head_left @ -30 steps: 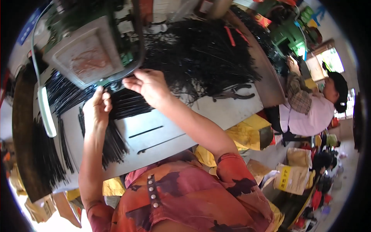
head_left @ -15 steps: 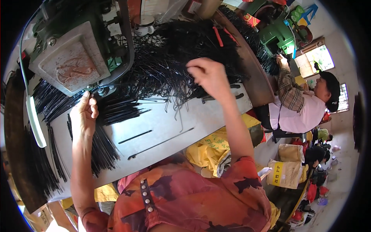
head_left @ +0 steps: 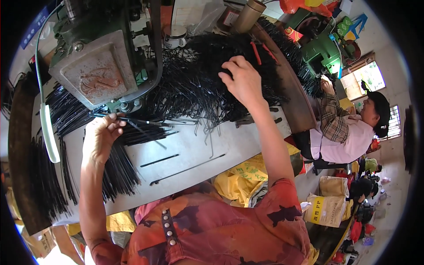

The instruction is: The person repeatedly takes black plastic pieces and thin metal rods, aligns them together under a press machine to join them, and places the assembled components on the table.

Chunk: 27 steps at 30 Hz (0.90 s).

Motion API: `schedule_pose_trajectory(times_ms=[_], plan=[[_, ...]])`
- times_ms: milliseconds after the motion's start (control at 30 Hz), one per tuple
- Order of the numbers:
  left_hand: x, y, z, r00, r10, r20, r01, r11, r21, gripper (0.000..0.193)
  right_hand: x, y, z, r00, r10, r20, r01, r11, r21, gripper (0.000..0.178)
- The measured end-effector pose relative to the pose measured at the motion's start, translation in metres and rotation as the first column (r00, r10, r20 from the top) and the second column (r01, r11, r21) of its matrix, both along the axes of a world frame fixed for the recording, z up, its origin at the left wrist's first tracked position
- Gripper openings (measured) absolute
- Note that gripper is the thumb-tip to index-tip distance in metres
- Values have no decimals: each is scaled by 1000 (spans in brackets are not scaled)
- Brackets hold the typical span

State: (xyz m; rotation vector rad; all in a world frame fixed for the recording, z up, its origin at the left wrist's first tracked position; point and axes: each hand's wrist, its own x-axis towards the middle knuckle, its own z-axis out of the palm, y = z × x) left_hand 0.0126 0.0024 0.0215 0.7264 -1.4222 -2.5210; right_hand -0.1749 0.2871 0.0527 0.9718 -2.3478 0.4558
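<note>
Pinched between the thumb and fingers of my left hand [head_left: 100, 134] is a thin black rod [head_left: 143, 131], just below the head of a green press machine [head_left: 99, 81]. It reaches out to the right over a bundle of similar rods, so its full outline is hard to pick out. My right hand [head_left: 244, 86] hovers over a large tangled pile of thin black rods [head_left: 190, 84], fingers curled but apart, with nothing visible in them. A short rod [head_left: 160, 160] and a longer one [head_left: 187, 169] lie separately on the pale metal tabletop [head_left: 185, 148].
Red-handled pliers [head_left: 256, 53] lie on the pile's far right side, near a lidded mug [head_left: 175, 37]. Sorted rod bundles [head_left: 119, 174] rest at the left. A flexible lamp [head_left: 51, 134] hangs there too. At right, a co-worker [head_left: 349, 119] sits at another green machine [head_left: 321, 55].
My left hand has drawn slightly down from the press, and a rod now shows in its fingers. My right hand's fingers have spread over the pile. The whole view has shifted slightly.
</note>
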Motion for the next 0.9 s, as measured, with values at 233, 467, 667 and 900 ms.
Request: schedule_pose_trajectory(times_ms=[233,467,667,900], plan=[[10,1,-2,987,-25,-157,42,993,106,7,29,-37,-8,979,96,-178,-62,980,187,12],[11,4,-8,991,-54,-123,81,973,218,12,89,-86,-10,826,518,-222,-502,855,127,21],[18,11,0,993,-78,92,87,992,-96,11,97,-122,-40,567,501,654,-335,865,-373,15],[15,10,-3,998,-33,59,46,975,-216,9,88,-143,-35,46,633,773,34,772,-635,12]])
